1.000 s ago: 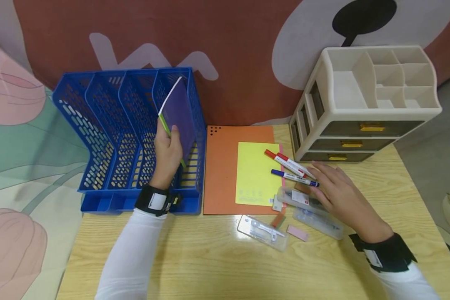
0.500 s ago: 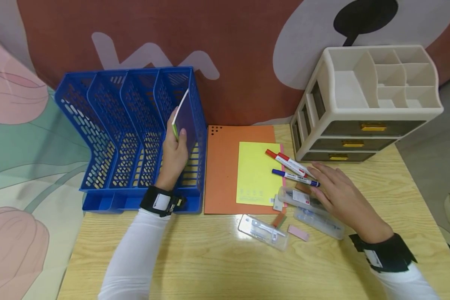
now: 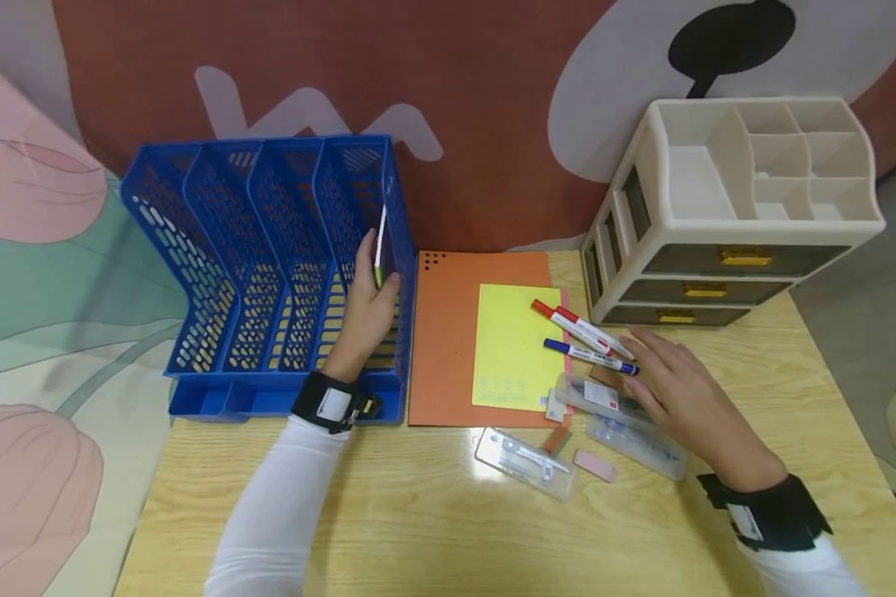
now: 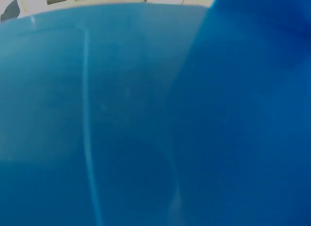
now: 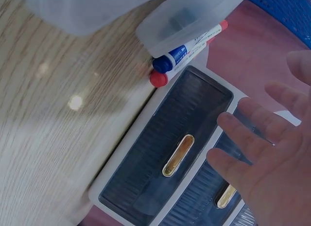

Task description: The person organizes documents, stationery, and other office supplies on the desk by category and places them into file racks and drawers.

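My left hand pinches a thin notebook with a dark cover, fingers on its left side and thumb on its right. The notebook stands upright in the rightmost compartment of the blue file rack, close to its right wall. Blue plastic fills most of the left wrist view, so the hand is hidden there. My right hand hovers with relaxed fingers by the ends of a blue marker and two red markers. The right wrist view shows its fingers spread, holding nothing.
A yellow booklet lies on an orange folder. Clear pencil cases, a compass case and a pink eraser lie on the wooden table. A cream drawer organizer stands at the back right.
My left hand has moved right with the notebook, bringing it lower and more upright against the compartment's right wall. My right hand has stayed nearly still.
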